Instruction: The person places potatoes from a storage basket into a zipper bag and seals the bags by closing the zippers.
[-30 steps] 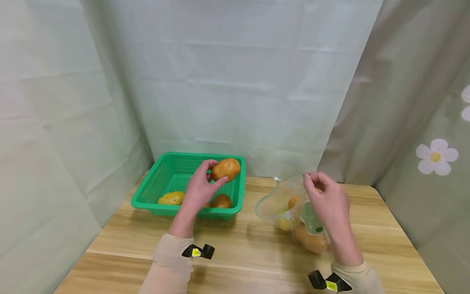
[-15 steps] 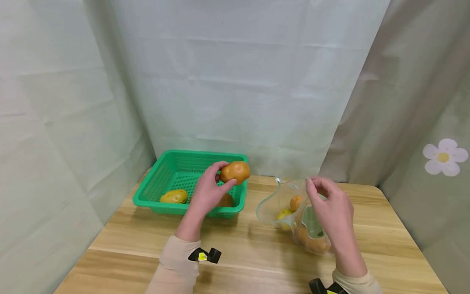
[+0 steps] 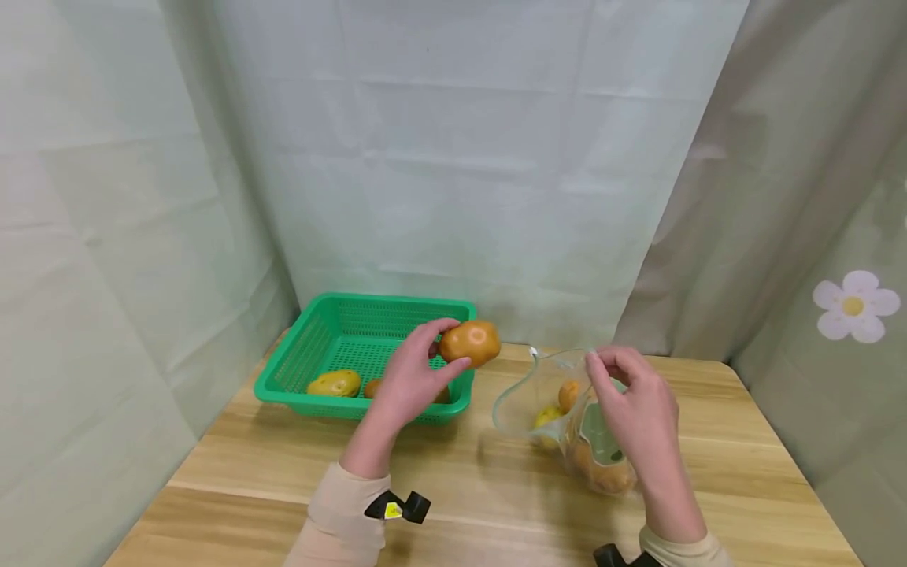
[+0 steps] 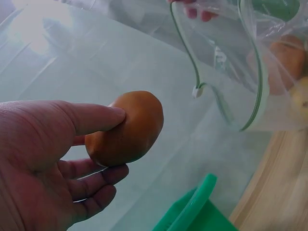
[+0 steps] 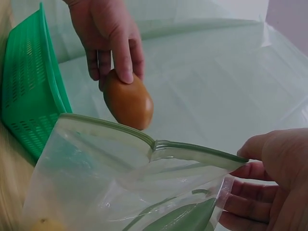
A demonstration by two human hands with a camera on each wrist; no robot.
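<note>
My left hand pinches a brown potato in the air above the green basket's right rim, near the bag mouth. Two potatoes lie in the basket. My right hand grips the clear zip bag's open rim; several potatoes inside.

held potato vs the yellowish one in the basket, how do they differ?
The held potato is orange-brown and glossy; the yellowish potato is paler. The held one is gripped by the left hand above the green basket rim; the yellowish one lies on the basket floor, untouched. Both are oval and of similar size.
</note>
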